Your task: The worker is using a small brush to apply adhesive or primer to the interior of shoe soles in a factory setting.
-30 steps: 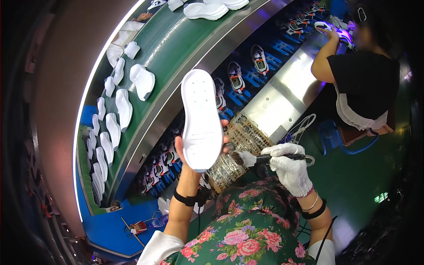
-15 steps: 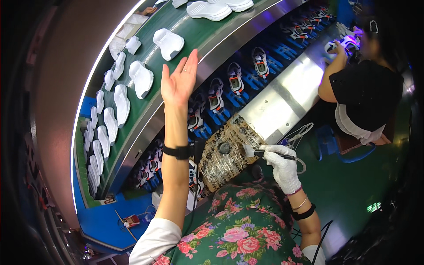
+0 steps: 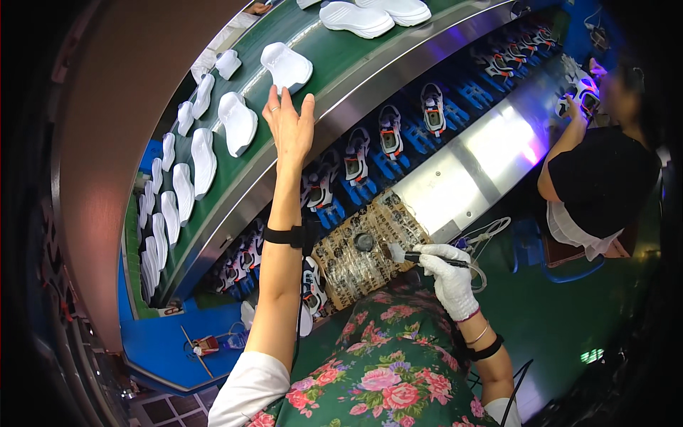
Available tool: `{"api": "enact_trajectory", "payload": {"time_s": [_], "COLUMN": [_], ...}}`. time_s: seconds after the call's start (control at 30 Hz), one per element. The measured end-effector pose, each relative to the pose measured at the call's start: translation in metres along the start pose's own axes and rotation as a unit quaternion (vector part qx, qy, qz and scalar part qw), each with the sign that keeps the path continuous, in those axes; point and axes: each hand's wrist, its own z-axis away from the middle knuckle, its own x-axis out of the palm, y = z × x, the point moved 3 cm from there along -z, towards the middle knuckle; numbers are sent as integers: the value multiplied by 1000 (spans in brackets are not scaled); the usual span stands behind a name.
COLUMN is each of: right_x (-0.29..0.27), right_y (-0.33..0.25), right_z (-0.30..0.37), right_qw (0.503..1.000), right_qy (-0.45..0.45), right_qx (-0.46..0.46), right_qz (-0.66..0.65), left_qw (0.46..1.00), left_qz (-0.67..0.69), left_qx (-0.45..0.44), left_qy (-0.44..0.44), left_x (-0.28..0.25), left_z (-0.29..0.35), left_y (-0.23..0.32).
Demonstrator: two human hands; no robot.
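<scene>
My bare left hand [image 3: 290, 129] reaches over the metal edge of the upper green conveyor. Its fingers are apart, and the fingertips meet the near end of a white shoe sole [image 3: 287, 65]; whether they press on it I cannot tell. My right hand [image 3: 451, 285], in a white knit glove, is closed around a black-handled brush [image 3: 413, 256] with a clear tube trailing from its back end. Pale bristles point left over a tape-covered cardboard work surface [image 3: 356, 274]. A small dark round piece [image 3: 363, 242] sits on that cardboard.
Several more white soles [image 3: 204, 162] lie along the curved conveyor [image 3: 245, 167]. Below it, unfinished shoes [image 3: 390, 133] stand on blue holders. A metal bench [image 3: 445, 181] extends right toward a co-worker [image 3: 605, 167] handling a shoe. A blue table [image 3: 160, 356] is at lower left.
My left hand has turned from palm up to palm down and moved to the sole. The brush has stayed in my right hand, shifting slightly left. The view has shifted a little.
</scene>
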Motion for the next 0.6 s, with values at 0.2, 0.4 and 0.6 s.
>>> {"api": "enact_trajectory", "payload": {"time_s": [0.2, 0.4, 0.6], "right_x": [-6, -17, -21], "right_y": [-4, -3, 7], "right_z": [-6, -15, -30], "right_qw": [1000, 1000, 998], "right_qy": [5, 12, 17], "right_qx": [0, 20, 33], "right_qz": [-4, -17, -48], "left_qw": [989, 961, 956], "left_qz": [-130, -101, -216], "left_qx": [35, 247, 161], "left_qy": [66, 76, -117], "left_x": [3, 20, 68], "left_z": [-19, -13, -50], "left_y": [1, 58, 72]}}
